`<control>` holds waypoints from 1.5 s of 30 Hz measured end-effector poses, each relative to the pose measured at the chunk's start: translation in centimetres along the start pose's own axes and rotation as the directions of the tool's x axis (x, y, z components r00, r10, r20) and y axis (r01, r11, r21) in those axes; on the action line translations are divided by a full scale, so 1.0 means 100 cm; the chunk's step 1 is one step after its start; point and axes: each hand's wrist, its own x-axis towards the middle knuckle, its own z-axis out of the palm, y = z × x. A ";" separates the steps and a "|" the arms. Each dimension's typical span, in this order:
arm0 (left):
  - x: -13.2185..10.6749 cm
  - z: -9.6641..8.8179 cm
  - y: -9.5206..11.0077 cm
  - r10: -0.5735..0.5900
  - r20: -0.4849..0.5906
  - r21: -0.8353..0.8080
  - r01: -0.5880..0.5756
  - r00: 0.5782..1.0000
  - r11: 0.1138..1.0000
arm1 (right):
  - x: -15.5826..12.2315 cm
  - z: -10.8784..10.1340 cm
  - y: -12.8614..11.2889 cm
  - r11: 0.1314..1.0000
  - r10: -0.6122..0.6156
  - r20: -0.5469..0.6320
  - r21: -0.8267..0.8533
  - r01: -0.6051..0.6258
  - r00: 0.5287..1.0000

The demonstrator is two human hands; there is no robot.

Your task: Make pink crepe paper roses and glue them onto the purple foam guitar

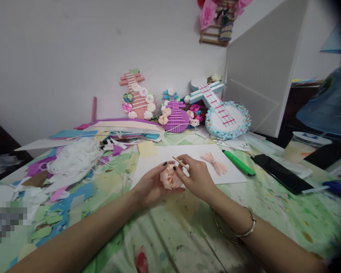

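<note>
Left hand (151, 183) cradles flower (169, 179), right hand (198, 177) pinches stick (178, 162), at paper's (235, 176) near edge: petal-shaping, apparently, calling next for light pressure.

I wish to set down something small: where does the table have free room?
Free: the stained tablecloth between left forearm and right forearm, and its strip between right forearm and black phone. Crowded: the left, with white string and paper scraps; the back, with toy instruments.
</note>
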 end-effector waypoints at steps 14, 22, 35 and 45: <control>-0.002 0.000 0.009 0.130 -0.050 0.071 -0.126 0.990 0.989 | 0.006 -0.013 0.009 0.999 -0.003 -0.222 0.036 0.011 0.975; -0.002 -0.001 0.007 0.170 -0.028 0.189 -0.162 0.985 0.969 | 0.004 -0.008 0.009 0.997 -0.070 -0.051 -0.014 0.070 0.996; 0.002 -0.003 -0.011 0.214 -0.036 0.337 -0.190 0.976 0.922 | -0.003 0.015 0.006 0.993 -0.015 0.144 -0.113 0.032 0.989; 0.002 -0.001 -0.015 0.258 -0.026 0.411 -0.225 0.966 0.884 | -0.003 0.015 0.013 0.999 -0.029 0.153 -0.039 0.035 0.988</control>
